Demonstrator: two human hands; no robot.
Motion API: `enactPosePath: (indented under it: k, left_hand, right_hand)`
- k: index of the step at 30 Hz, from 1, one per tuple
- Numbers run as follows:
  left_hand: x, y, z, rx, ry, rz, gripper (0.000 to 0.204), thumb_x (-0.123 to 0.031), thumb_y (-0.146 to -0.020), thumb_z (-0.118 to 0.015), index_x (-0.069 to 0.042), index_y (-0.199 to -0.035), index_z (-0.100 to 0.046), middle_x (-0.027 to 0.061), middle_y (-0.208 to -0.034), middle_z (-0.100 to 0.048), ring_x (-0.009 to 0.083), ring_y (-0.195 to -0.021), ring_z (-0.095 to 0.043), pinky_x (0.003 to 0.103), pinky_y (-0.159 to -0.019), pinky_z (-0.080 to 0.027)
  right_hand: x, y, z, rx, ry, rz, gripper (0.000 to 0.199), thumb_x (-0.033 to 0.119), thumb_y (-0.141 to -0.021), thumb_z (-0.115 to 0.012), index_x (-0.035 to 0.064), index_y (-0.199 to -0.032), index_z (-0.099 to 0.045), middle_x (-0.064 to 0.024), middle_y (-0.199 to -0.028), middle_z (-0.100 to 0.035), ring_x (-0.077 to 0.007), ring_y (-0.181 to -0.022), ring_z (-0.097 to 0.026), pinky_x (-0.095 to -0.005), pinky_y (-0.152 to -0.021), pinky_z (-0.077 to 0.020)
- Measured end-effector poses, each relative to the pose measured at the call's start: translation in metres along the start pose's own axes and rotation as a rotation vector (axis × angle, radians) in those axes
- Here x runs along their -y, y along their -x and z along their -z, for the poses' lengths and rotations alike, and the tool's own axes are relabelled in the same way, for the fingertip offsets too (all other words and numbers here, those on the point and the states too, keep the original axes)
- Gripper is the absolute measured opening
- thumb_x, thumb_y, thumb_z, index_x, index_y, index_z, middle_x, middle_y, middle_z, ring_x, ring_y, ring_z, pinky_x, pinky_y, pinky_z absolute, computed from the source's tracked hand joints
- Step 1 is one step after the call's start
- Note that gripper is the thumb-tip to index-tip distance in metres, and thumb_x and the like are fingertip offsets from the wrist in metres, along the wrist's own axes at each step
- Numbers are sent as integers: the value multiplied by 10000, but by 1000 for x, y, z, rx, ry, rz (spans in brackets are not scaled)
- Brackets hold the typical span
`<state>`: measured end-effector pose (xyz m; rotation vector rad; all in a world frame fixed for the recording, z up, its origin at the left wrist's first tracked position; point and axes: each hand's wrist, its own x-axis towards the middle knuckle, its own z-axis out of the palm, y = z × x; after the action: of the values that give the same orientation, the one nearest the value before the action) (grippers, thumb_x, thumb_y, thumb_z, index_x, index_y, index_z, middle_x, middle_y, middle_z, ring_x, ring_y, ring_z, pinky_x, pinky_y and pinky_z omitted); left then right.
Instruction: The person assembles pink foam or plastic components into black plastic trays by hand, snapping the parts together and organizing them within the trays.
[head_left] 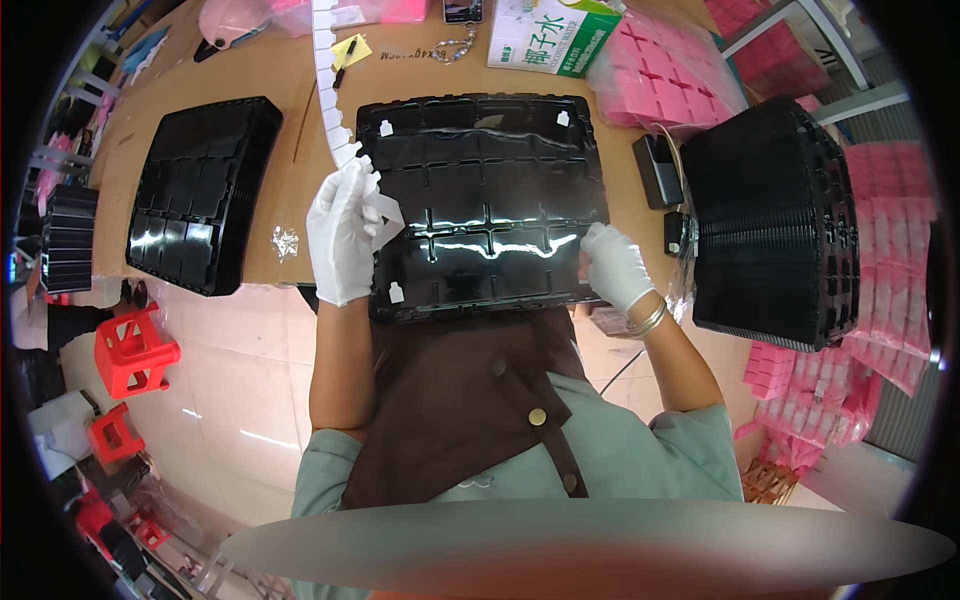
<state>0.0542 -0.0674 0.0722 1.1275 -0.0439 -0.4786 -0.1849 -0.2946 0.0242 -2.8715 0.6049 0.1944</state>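
We are in a workshop, like a small factory room. We see a big brown table with a black tray in the middle of the frame and a tall pile of black trays at the right. We find heaps of pink packs along the right edge, red plastic stools at the left and a shiny floor at the lower left. We also spot white gloves near the middle.

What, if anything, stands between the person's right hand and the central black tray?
Nothing visible does. The right hand overlaps the right edge of the central black tray in this view, though contact is unclear. The stacked black trays stand farther right.
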Motion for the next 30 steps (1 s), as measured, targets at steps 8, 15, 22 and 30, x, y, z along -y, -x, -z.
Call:
enactPosePath:
  k: [8,15,22,30]
  left_hand:
    - [-4,3,6,-55,-96,-71,207,-227,-940,-611,-33,-1004,-647,-16,-742,-589,0,-508,-455,137,-424,-310]
    - [-10,-2,19,-104,-128,-154,215,-234,-947,-599,-43,-1021,-661,-31,-675,-554,-8,-509,-450,122,-426,-296]
    - [-14,-3,21,-122,-320,-175,240,-248,-949,-595,-31,-1020,-669,-31,-721,-570,-3,-570,-433,145,-490,-303]
    - [-27,-5,46,-264,-511,-266,232,-222,-944,-604,-7,-997,-672,-34,-793,-601,7,-635,-420,169,-549,-304]
  right_hand:
    - [-20,-6,5,78,-191,81,125,8,-612,-712,63,-642,-603,-111,-830,-573,-281,-837,-594,-390,-696,-488]
    - [-46,-14,11,236,-616,349,127,-29,-613,-708,41,-648,-608,-86,-755,-540,-245,-792,-584,-342,-684,-452]
    - [-76,-119,5,-195,-780,-96,77,-35,-778,-566,-8,-829,-617,-127,-731,-659,-178,-694,-669,-285,-682,-511]
    - [-88,-214,0,-194,-255,-71,153,-6,-755,-615,-10,-904,-654,-175,-738,-662,-243,-726,-675,-299,-691,-513]
